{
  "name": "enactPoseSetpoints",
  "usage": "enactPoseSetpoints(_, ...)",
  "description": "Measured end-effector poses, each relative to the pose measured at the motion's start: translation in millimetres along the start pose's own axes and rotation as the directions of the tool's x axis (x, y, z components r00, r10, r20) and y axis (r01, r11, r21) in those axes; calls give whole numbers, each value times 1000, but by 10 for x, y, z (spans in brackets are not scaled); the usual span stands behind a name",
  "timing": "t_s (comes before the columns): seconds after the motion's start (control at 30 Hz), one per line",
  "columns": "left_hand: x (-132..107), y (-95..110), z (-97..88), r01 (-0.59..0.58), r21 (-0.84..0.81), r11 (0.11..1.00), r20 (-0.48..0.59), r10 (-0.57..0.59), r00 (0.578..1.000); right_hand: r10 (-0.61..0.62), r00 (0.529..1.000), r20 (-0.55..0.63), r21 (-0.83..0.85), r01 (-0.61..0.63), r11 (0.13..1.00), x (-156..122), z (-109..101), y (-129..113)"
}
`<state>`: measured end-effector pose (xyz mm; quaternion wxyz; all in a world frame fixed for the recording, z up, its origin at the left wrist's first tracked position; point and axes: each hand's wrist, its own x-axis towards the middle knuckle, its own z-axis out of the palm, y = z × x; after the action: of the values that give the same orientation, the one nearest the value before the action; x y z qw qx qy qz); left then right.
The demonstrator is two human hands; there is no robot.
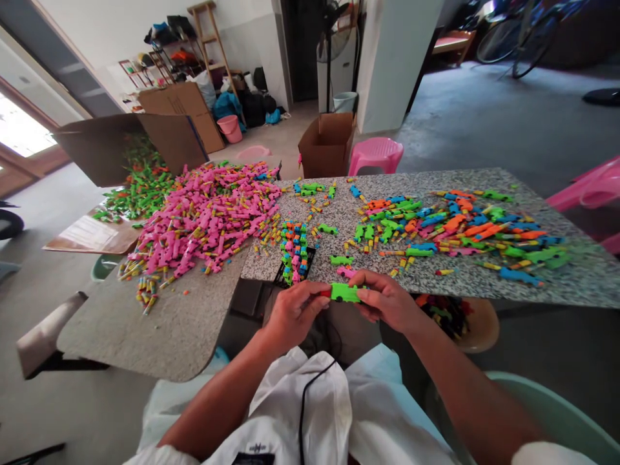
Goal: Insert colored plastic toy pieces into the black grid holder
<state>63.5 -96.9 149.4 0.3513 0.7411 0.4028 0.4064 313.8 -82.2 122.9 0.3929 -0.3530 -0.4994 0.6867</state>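
A green toy car (pixel 343 292) is held between my two hands, just in front of the speckled table edge. My right hand (pixel 387 298) pinches the car's right end between thumb and fingers. At its left end, my left hand (pixel 296 311) has thumb and fingers closed on a small red piece (pixel 326 293) that meets the car. Whether the red piece is fixed to the car I cannot tell. Just beyond my hands lie a pink toy car (pixel 345 271) and another green toy car (pixel 341 259). Rows of coloured toy cars (pixel 294 248) stand in a black tray (pixel 310 258).
A big heap of pink toy cars (pixel 208 213) covers the left table, with green ones spilling from a cardboard box (pixel 97 152) behind. Mixed cars with yellow-red sticks (pixel 455 223) spread over the right table. An open carton (pixel 327 155) and pink stool (pixel 376 154) stand beyond.
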Motion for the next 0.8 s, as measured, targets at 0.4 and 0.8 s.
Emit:
enactPoseSetpoints(0.4,12,40,55,371,-447,814,-130,-469,873,-23,999,-25,-92,20,996,-77,15,-34)
enactPoseSetpoints(0.8,111,-468,1211,279,101,955,508,-291,811,-122,898,-423,2,136,991,-310,-544,-31)
